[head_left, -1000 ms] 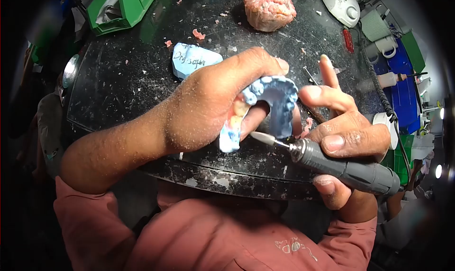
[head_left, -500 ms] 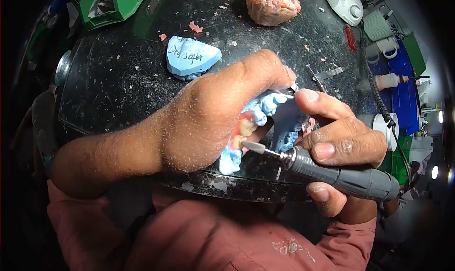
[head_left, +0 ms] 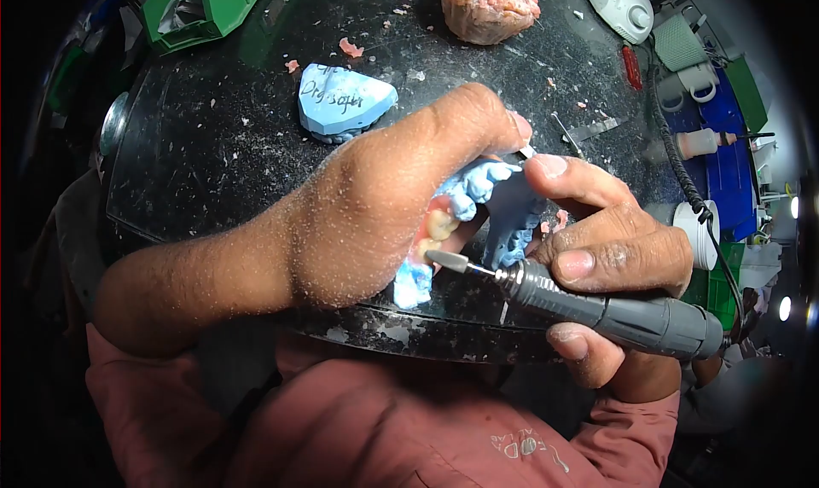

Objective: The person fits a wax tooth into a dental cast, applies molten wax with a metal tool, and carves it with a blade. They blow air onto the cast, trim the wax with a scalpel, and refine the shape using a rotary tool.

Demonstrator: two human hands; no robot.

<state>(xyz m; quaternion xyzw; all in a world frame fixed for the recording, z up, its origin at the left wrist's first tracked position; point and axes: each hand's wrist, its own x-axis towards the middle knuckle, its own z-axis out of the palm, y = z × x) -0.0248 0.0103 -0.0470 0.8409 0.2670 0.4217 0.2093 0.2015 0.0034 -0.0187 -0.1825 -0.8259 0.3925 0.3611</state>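
My left hand [head_left: 367,198] is closed around a blue dental model [head_left: 474,187], a horseshoe-shaped arch of teeth. On its near left side sit pink gum material and yellowish artificial teeth [head_left: 439,225]. In my right hand [head_left: 618,232] is a black dental handpiece [head_left: 618,315], gripped between thumb and fingers. Its grey tapered bur [head_left: 447,260] lies against or very close to the lower artificial tooth; contact is hard to tell. My right index fingertip is by the far edge of the model, close to my left thumb. My left fingers are mostly hidden behind the model.
A second blue model [head_left: 345,100] with handwriting rests on the black table [head_left: 205,159]. Beyond it are a pink lump [head_left: 489,8] and a green box [head_left: 200,12]. Pink scraps, a metal blade [head_left: 593,130], a red-handled tool [head_left: 631,68] and a white machine [head_left: 618,8] lie around. A black cord runs down the right.
Both hands, with the model and handpiece, have shifted very slightly. The bur has moved a little to the left along the artificial tooth. Both grips are unchanged.
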